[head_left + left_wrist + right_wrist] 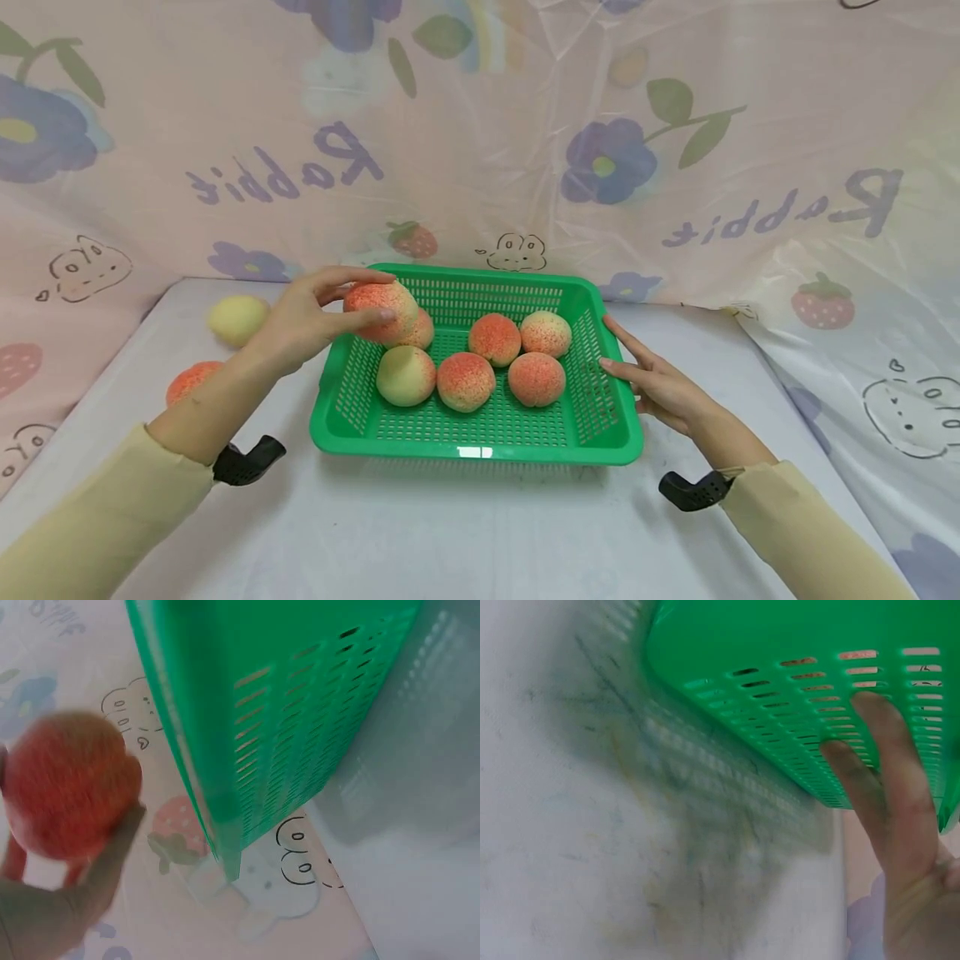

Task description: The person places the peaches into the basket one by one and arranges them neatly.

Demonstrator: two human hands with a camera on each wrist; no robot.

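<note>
A red-speckled peach (pixel 375 310) is held by my left hand (pixel 303 321) over the left rim of the green plastic basket (pixel 476 450). In the left wrist view the same peach (pixel 71 784) sits between thumb and fingers, beside the basket wall. My right hand (pixel 663 383) holds the basket's right rim, its thumb lying over the edge. In the right wrist view two fingers (pixel 892 757) rest against the slotted outer wall. Inside the basket lie several peaches (pixel 465 382), red and pale yellow; one is partly hidden behind the held peach.
A pale yellow peach (pixel 238 321) and a red peach (pixel 193 382) lie on the white table (pixel 450 533) left of the basket, the red one partly covered by my left forearm. A printed curtain (pixel 480 150) hangs behind and along both sides.
</note>
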